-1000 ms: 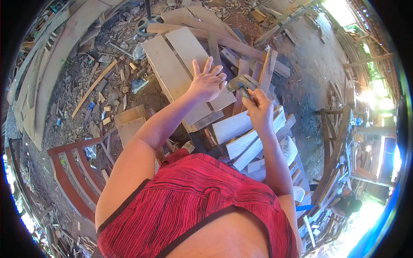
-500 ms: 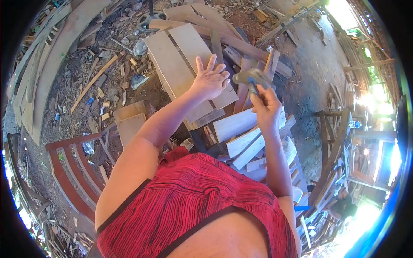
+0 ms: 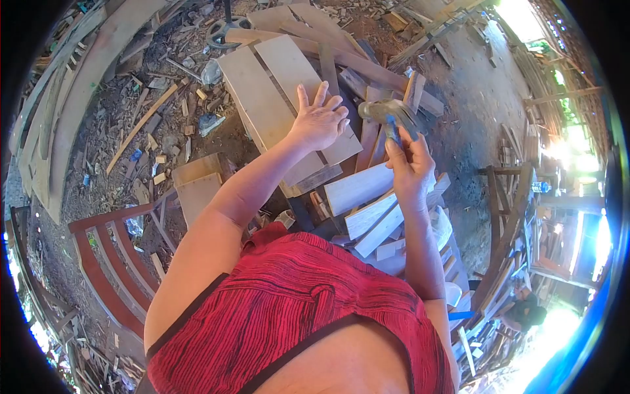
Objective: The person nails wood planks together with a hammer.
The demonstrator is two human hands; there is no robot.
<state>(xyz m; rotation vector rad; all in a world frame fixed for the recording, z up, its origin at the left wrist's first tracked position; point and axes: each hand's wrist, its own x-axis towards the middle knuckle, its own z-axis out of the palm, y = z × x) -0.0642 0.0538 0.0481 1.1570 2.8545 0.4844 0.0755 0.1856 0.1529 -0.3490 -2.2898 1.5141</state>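
Observation:
My left hand (image 3: 319, 123) rests on a wooden panel of two pale boards (image 3: 256, 98) with a dark gap running between them. Its fingers are spread over the right-hand board near its edge. Whether anything small lies under that palm is hidden. To the right, my right hand (image 3: 411, 164) grips a claw hammer (image 3: 387, 113) by its handle, where some blue shows. The metal head is held above the boards' right side, apart from them. Short sawn planks (image 3: 357, 190) lie stacked just below, between the panel and my right forearm.
Long planks (image 3: 367, 65) lie across the ground behind the panel. A reddish slatted wooden piece (image 3: 115, 262) stands at the left, near a small wooden box (image 3: 199, 187). Offcuts and scraps litter the dirt floor. Timber and a curved wooden frame (image 3: 508, 230) are at the right.
The hammer has shifted slightly, and its head shows more sharply and from a different angle. My right hand has moved a little lower. The left hand stays almost in place on the boards.

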